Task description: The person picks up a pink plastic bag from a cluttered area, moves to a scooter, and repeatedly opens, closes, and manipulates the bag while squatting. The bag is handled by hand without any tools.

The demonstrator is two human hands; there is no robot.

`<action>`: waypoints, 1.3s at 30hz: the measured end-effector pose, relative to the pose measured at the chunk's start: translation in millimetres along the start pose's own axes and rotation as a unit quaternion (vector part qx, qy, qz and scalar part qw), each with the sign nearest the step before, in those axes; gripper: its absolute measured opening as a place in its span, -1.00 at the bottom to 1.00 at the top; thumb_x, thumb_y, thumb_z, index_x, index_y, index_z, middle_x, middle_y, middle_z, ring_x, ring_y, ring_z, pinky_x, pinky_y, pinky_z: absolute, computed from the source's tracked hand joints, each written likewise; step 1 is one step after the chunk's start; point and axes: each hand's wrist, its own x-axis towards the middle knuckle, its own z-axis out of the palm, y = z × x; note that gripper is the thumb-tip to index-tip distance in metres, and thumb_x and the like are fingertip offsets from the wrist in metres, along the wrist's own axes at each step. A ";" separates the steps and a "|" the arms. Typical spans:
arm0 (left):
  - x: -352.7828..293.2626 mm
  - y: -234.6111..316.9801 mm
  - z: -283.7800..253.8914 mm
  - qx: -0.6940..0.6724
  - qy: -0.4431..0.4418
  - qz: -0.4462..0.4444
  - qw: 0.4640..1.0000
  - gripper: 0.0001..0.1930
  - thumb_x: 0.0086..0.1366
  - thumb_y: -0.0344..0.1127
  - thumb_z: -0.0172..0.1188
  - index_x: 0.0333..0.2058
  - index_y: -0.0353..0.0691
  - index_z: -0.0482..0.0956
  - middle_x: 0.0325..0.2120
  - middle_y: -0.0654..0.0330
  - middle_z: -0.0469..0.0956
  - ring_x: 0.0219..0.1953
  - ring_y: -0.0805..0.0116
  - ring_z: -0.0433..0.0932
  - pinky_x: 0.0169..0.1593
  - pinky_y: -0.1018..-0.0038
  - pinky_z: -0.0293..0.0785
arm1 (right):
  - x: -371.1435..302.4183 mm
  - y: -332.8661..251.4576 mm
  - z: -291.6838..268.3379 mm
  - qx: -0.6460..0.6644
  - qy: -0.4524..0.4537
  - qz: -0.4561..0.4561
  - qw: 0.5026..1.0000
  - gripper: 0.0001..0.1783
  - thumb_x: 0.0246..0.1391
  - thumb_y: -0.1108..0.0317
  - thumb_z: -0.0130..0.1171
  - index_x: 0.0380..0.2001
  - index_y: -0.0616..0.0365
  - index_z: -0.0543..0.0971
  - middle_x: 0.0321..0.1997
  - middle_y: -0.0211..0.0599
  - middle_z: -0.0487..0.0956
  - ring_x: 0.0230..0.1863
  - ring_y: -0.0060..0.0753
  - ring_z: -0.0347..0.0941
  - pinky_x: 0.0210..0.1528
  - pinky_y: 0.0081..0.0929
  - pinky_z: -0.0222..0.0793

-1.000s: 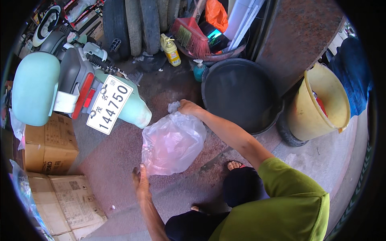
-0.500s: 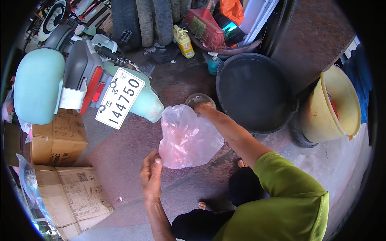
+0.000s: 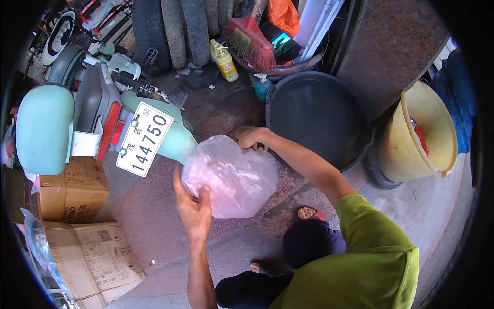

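Note:
A translucent pinkish plastic bag (image 3: 234, 177), puffed out and crinkled, is held in front of me above the floor. My left hand (image 3: 194, 208) grips its left side, thumb on the near face and fingers round the edge. At the bag's far edge is my right hand (image 3: 250, 137), palm down with its fingers curled. What those fingers hold, if anything, is hidden by the hand and the bag. The bag's contents cannot be made out through the plastic.
A large black basin (image 3: 319, 121) stands right of my right hand, with a yellow bucket (image 3: 419, 139) beyond. At left are a mint-green scooter (image 3: 46, 129) and cardboard boxes (image 3: 98, 262). Behind stand tyres (image 3: 172, 33), a yellow pump bottle (image 3: 225, 62) and a teal one (image 3: 262, 90).
My left hand has moved up along the bag and taken a fuller grip. My right hand was in a round clear tub; now it is curled closer to the bag, and the tub is mostly hidden.

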 end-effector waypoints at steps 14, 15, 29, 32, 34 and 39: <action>78.1 29.7 17.5 0.110 0.134 -0.018 0.985 -0.48 0.25 -0.41 0.13 0.14 -0.52 0.27 -0.30 -0.06 0.57 -0.30 0.34 0.55 -0.33 0.36 0.46 | -104.5 35.8 -3.2 -0.080 0.173 -0.219 0.957 -0.26 -0.15 0.29 0.31 0.19 0.04 0.37 0.19 0.00 0.40 0.34 -0.01 0.14 0.34 -0.18 0.08; 78.7 30.9 20.1 0.045 0.122 -0.009 0.991 -0.48 0.27 -0.37 0.14 0.15 -0.51 0.26 -0.29 -0.06 0.57 -0.29 0.34 0.56 -0.33 0.38 0.47 | -90.7 43.2 -1.2 -0.068 0.212 -0.217 0.950 -0.32 -0.10 0.28 0.26 0.18 0.01 0.40 0.19 -0.01 0.41 0.34 -0.01 0.14 0.33 -0.17 0.09; -9.7 -70.5 44.6 -0.051 -0.030 -0.262 0.963 -0.49 0.10 -0.34 0.36 -0.03 -0.30 0.32 -0.11 0.01 0.50 -0.06 0.19 0.54 -0.07 0.24 0.54 | -44.6 34.7 32.3 -0.171 0.348 -0.144 0.910 -0.71 0.04 0.34 -0.02 -0.20 0.14 0.57 -0.37 -0.01 0.62 -0.20 0.05 0.54 0.05 -0.12 0.32; -9.0 -62.9 31.5 -0.128 0.001 -0.254 0.959 -0.62 0.16 -0.50 0.24 -0.05 -0.31 0.36 -0.29 0.07 0.58 -0.31 0.32 0.60 -0.25 0.40 0.56 | -51.3 30.4 39.1 -0.158 0.346 -0.129 0.916 -0.75 0.00 0.32 0.02 -0.30 0.15 0.61 -0.34 -0.04 0.63 -0.15 0.04 0.50 0.07 -0.16 0.30; -11.9 -38.5 26.0 -0.114 0.056 -0.210 0.969 -0.68 0.16 -0.56 0.19 -0.09 -0.33 0.40 -0.39 0.11 0.58 -0.43 0.40 0.57 -0.34 0.47 0.53 | -60.1 32.4 41.7 -0.189 0.328 -0.137 0.915 -0.76 -0.02 0.31 0.04 -0.36 0.17 0.63 -0.33 -0.01 0.63 -0.16 0.05 0.51 0.07 -0.15 0.29; -19.0 -27.4 14.3 -0.056 0.097 0.002 0.994 -0.78 0.12 -0.63 0.19 -0.22 -0.39 0.46 -0.45 0.12 0.55 -0.52 0.39 0.51 -0.37 0.50 0.46 | -81.9 25.9 63.5 -0.146 0.296 -0.161 0.930 -0.76 -0.05 0.30 0.07 -0.43 0.23 0.63 -0.38 0.08 0.61 -0.20 0.11 0.51 0.09 -0.15 0.30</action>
